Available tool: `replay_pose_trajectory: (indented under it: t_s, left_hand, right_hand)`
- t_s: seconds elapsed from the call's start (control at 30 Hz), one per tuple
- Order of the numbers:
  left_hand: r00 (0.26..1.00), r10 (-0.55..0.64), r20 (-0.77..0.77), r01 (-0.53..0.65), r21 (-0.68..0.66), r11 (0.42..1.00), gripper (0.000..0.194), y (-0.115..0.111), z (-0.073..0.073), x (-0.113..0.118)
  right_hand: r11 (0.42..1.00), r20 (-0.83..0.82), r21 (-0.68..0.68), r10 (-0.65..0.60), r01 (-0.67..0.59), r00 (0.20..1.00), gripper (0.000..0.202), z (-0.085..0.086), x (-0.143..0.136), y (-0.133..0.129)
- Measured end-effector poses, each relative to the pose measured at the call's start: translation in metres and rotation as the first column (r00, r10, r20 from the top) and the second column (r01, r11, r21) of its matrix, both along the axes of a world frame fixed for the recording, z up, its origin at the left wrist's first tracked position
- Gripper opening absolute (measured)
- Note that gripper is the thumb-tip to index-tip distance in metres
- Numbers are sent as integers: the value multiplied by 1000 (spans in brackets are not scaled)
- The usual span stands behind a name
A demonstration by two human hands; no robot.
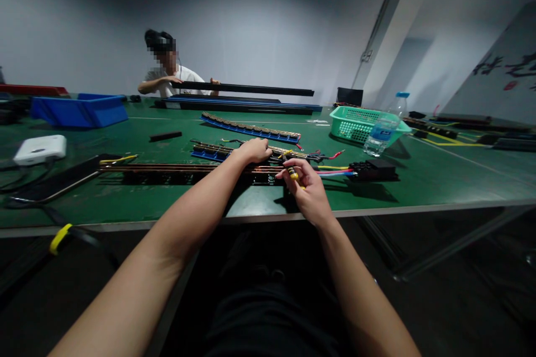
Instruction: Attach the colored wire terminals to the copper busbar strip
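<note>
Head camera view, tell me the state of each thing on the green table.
Left hand: resting on copper rail strip.
Right hand: gripping yellow-handled tool.
Water bottle: upright, capped.
Green basket: upright; contents cannot tell.
Blue bin: upright.
</note>
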State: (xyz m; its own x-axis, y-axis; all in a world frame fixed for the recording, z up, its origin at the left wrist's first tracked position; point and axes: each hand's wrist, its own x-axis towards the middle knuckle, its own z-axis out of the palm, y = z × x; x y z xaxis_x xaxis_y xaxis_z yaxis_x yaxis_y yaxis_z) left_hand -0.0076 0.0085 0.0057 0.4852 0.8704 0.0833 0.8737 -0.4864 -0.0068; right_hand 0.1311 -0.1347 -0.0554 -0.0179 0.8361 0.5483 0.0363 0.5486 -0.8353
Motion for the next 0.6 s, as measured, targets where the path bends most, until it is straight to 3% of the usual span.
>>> replay_pose_trajectory:
  t_s: [0.23, 0.33, 0.6]
  left_hand:
    - [1000, -12, 5, 12, 21, 1000, 37, 1, -2, -1]
    - [1000, -24, 1, 24, 26, 999, 37, 2, -3, -1]
    - [1000, -16, 0, 16, 20, 1000, 35, 2, -2, -1]
  right_hand:
    - [998, -235, -41, -54, 45, 971, 33, 0, 0, 1]
    - [997, -330, -78, -34, 9, 943, 39, 2, 0, 0]
    - [994, -295, -93, 33, -64, 955, 42, 1, 4, 0]
